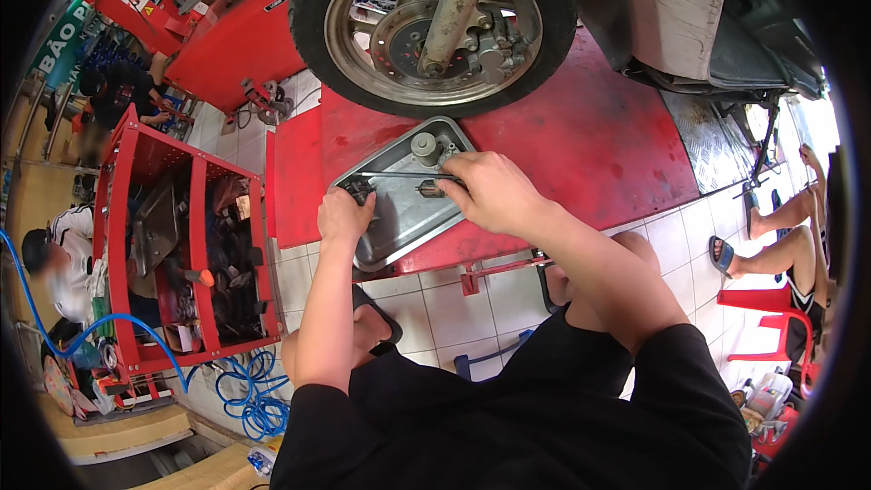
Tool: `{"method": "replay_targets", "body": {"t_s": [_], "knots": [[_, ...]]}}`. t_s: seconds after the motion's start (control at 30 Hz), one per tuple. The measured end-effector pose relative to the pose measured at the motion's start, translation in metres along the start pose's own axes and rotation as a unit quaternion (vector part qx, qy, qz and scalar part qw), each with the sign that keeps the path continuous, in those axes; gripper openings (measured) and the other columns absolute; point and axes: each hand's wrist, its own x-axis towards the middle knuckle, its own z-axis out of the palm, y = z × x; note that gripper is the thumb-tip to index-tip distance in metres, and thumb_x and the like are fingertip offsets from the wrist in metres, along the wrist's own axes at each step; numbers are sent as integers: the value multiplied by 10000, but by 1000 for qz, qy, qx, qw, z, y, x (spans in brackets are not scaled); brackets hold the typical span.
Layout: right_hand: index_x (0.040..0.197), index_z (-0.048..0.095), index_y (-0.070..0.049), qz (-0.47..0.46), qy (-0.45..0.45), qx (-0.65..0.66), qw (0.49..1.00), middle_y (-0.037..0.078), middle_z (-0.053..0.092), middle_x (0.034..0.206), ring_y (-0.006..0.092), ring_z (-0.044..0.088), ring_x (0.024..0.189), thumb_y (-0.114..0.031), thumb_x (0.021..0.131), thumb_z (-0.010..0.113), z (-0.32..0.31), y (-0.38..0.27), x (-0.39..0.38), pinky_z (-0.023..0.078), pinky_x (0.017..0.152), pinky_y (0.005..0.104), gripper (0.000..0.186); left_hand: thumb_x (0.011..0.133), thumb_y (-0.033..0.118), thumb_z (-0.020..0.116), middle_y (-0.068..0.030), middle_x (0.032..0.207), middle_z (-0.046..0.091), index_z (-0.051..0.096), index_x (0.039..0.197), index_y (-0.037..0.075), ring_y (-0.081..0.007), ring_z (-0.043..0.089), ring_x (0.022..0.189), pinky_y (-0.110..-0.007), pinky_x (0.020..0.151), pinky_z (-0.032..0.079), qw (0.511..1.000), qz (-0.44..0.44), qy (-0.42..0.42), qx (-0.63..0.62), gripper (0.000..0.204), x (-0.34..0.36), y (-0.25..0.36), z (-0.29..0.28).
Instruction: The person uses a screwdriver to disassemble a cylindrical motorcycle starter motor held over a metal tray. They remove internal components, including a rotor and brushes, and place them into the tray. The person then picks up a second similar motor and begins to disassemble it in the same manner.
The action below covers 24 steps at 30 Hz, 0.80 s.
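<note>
Over a shallow metal tray (399, 240) my two hands work close together. My right hand (494, 191) is closed on a long thin dark rod-shaped tool (404, 175), which reaches left across the tray. At the rod's far end, my left hand (345, 216) is closed around a small dark metal part (359, 187), mostly hidden by the fingers. A round grey metal part (424, 147) sits at the tray's far end. Just under the rod lies a small part with a coppery tint (429, 189); its kind is unclear.
The tray rests on a red lift platform (581, 154), below a motorbike's front wheel (434, 32). A red tool cart (118, 245) stands at left, with a coiled blue hose (254, 395) beside it. People are at left; a seated person's legs (780, 249) and a red chair (771, 331) are at right.
</note>
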Motion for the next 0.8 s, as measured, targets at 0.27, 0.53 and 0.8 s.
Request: {"method": "replay_targets", "body": {"t_s": [0.27,0.53,0.8], "knots": [[925,647,17,-4,-16,-10,1000,187,674,930,399,658,891,-161,906,636,1,-3,-3,540,764,500,179,750,483,828,-244,1021,710,514,1208,-100,-379,704,991,-420,853,582,997,-2,-62,37,806,13,10,23],[947,669,27,12,11,42,999,185,678,887,403,658,834,-146,903,642,-7,13,-5,528,722,483,181,774,358,830,-207,1140,686,575,1223,3,-354,680,1047,-417,906,559,990,59,-59,-113,627,22,-9,20],[1148,612,-15,307,-133,576,746,30,539,808,69,372,576,-196,1036,526,-16,-3,-10,302,490,246,230,925,432,676,-231,1143,586,503,1225,14,-412,599,1105,-622,999,481,375,-139,-279,-873,542,-31,9,-24]]}}
